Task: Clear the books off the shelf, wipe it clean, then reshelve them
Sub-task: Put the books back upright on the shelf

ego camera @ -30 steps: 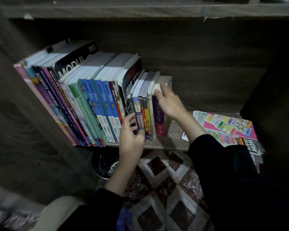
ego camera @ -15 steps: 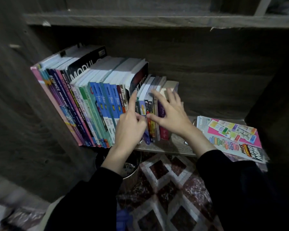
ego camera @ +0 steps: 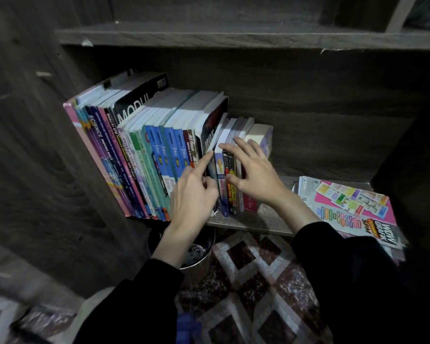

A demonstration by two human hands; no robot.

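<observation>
Books (ego camera: pixel 159 155) upright, spines outward — right hand (ego camera: pixel 253 177) spread flat on them; left hand (ego camera: pixel 193 194) pokes one, grip unclear.

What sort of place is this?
Probably a home room: a dark wooden bookshelf packed with school workbooks, a patterned rug on the floor below, a metal bin under the shelf.

Single head-worn view, forward and down, close to the shelf (ego camera: pixel 266 218).
</observation>
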